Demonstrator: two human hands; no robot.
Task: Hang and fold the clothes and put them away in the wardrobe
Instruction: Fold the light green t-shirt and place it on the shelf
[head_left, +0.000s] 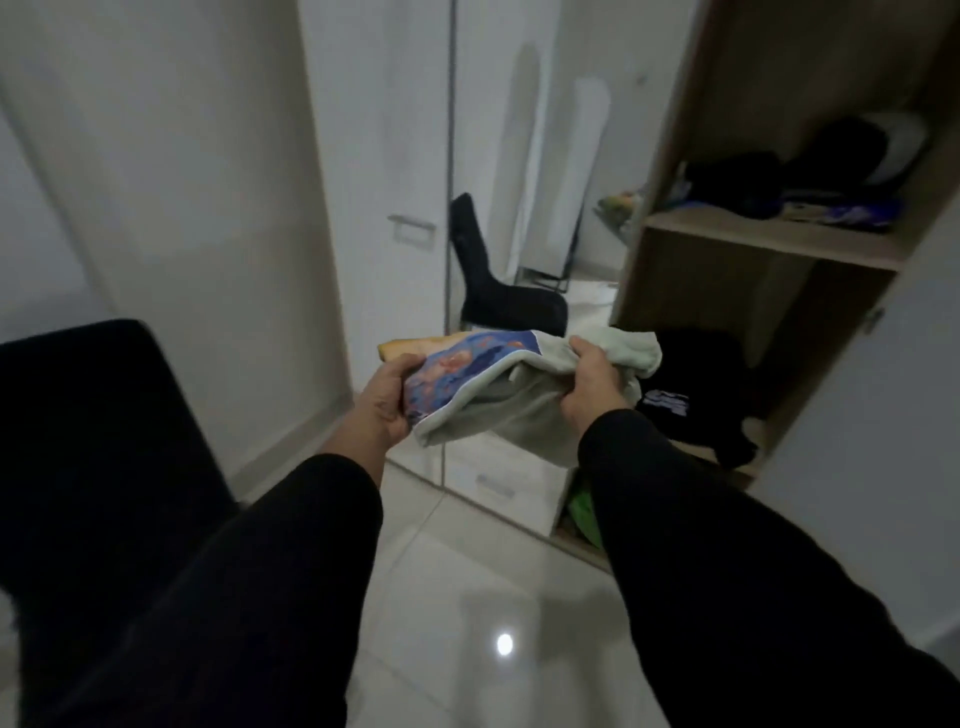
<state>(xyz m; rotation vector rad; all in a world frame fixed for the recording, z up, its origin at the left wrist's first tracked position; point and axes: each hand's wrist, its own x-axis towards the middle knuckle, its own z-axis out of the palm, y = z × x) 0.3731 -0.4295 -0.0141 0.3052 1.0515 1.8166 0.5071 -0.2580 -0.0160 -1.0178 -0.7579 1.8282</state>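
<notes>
Glossy white floor tiles (467, 597), open wardrobe (769, 249) ahead on the right. Both hands out front: left hand (382, 402) clutches the printed blue-and-orange end of a folded pale garment (498, 395), right hand (592, 382) grips its plain end. White lettering on the dark clothing (691, 384) below is unreadable.

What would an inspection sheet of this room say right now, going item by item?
Surface: glossy tiled floor, one light glare.
Job's things: folded pale garment with blue print, held in front of the open wardrobe; dark clothes on upper shelf and on the lower shelf.
Clutter: something green at the wardrobe bottom.
Hands: left hand and right hand both grip the garment.
Cables: nothing seen.
Surroundings: mirror door reflecting a dark chair; dark furniture at left.
</notes>
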